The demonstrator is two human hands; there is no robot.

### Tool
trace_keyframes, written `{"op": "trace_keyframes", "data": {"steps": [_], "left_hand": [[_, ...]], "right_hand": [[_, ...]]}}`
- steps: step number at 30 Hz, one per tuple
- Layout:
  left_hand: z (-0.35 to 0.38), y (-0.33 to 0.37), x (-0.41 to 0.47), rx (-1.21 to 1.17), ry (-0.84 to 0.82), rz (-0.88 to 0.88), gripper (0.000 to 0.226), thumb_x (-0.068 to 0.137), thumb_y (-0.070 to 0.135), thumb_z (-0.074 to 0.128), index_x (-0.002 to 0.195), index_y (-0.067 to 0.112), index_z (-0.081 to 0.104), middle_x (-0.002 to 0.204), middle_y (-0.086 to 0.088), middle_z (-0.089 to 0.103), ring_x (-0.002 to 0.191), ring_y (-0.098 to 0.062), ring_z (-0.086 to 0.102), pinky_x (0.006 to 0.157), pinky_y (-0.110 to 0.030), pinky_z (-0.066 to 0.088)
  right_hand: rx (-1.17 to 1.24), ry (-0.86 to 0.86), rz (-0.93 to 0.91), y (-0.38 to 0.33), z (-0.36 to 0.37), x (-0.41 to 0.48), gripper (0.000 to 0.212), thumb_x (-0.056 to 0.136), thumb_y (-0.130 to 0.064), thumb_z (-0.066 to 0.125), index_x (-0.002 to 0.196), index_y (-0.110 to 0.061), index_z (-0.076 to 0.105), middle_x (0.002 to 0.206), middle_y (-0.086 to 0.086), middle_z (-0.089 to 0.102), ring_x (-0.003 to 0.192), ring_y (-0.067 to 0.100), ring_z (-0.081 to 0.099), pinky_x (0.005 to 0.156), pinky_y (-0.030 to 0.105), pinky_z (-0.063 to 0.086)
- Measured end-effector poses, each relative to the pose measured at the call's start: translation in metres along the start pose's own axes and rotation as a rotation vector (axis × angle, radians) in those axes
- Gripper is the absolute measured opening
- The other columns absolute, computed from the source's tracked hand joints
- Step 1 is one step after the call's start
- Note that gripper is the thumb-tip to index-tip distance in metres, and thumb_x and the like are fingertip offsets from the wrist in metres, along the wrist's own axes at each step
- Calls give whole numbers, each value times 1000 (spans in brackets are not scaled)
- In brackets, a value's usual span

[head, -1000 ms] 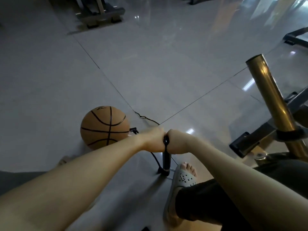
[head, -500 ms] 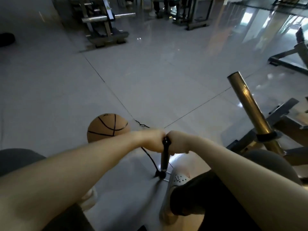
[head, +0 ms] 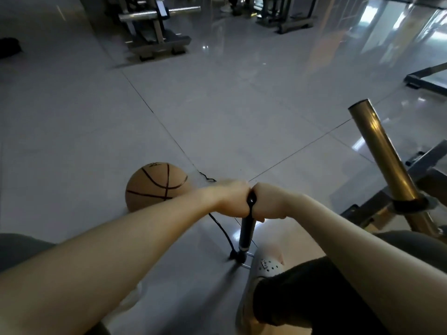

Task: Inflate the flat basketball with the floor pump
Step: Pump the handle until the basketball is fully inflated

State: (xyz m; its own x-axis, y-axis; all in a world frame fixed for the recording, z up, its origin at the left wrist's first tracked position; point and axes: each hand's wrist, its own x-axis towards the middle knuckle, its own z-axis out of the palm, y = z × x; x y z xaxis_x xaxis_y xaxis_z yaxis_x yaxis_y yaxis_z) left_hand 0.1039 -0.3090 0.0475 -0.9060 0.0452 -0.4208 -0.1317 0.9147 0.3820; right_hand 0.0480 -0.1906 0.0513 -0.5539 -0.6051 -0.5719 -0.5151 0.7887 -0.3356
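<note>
Gripping the floor pump (head: 246, 232) handle, our left hand (head: 231, 198) and right hand (head: 269, 203) wrap it, with the basketball (head: 154, 184) left of the pump.

1 bball (head: 154, 186), 1 pump (head: 246, 229), 2 hands (head: 229, 199) (head: 269, 202), 1 clog (head: 267, 267)

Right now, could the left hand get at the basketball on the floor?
Probably yes. The basketball lies on the floor near the left hand, with nothing visible between them. But that hand grips the pump handle, so it would have to let go first.
</note>
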Motion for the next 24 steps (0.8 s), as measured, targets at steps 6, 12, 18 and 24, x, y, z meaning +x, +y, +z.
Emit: {"op": "trace_keyframes", "data": {"steps": [6,12,18,24], "left_hand": [[51,-22,21,58,-8,-11,21,79,16,60,62,20,48,61,0,53,55,-21,54,47,-27,40],[69,-15,2,76,-3,-82,23,81,16,59,65,22,45,65,1,50,60,-21,53,50,-28,37],[32,8,-26,11,-90,-34,11,85,13,63,74,15,62,73,-5,60,66,-22,55,49,-26,38],[-77,32,-55,-16,-30,-35,20,76,6,71,96,6,72,78,-4,64,68,-19,58,59,-28,48]], "right_hand": [[-30,-47,-11,19,48,37,9,78,-12,60,84,-8,66,72,5,60,67,20,57,62,32,49],[-198,-75,-18,11,64,24,16,89,-19,56,100,-11,65,86,7,59,82,23,58,77,33,50],[-150,-124,8,-1,28,-18,10,79,-6,66,70,-3,63,56,6,53,43,18,49,60,30,48],[-25,-58,-48,-40,-71,-68,9,76,0,64,85,1,65,59,6,49,44,17,42,43,25,39]]}}
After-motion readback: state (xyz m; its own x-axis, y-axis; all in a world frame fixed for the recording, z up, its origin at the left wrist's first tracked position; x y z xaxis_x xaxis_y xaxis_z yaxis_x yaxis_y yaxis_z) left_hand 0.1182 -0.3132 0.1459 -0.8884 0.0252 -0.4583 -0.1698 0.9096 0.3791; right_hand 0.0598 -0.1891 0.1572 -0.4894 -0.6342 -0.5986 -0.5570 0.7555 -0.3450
